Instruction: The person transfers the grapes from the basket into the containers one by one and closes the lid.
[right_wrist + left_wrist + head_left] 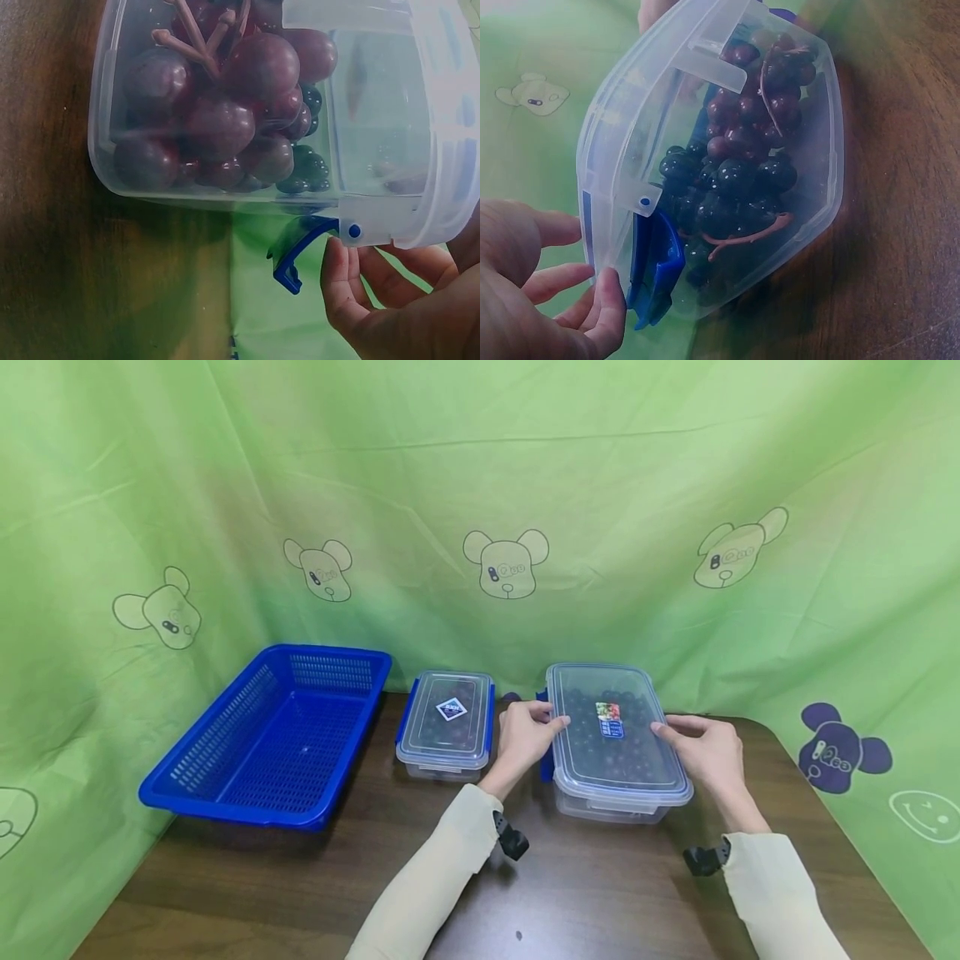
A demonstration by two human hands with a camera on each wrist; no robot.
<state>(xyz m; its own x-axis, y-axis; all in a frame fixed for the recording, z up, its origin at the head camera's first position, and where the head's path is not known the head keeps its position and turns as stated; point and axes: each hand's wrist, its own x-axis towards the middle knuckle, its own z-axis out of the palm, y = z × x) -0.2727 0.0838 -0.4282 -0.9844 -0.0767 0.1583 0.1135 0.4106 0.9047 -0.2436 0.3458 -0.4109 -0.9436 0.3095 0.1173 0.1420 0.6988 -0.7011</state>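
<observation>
A large clear plastic food container with a translucent lid stands on the table at right of centre. Through its walls show dark red and near-black grapes with brownish stems. My left hand holds the lid's left edge, thumb on top and fingers along the side. On the opposite edge, my right hand grips the lid the same way, its fingers under the rim. A blue side latch hangs unclipped by the left fingers. Another blue latch swings out from the wall beside the right fingers.
Left of the container sits a smaller lidded box with blue latches, close to my left hand. A blue perforated basket stands farther left. The brown wooden table ends at a green curtain printed with bear faces.
</observation>
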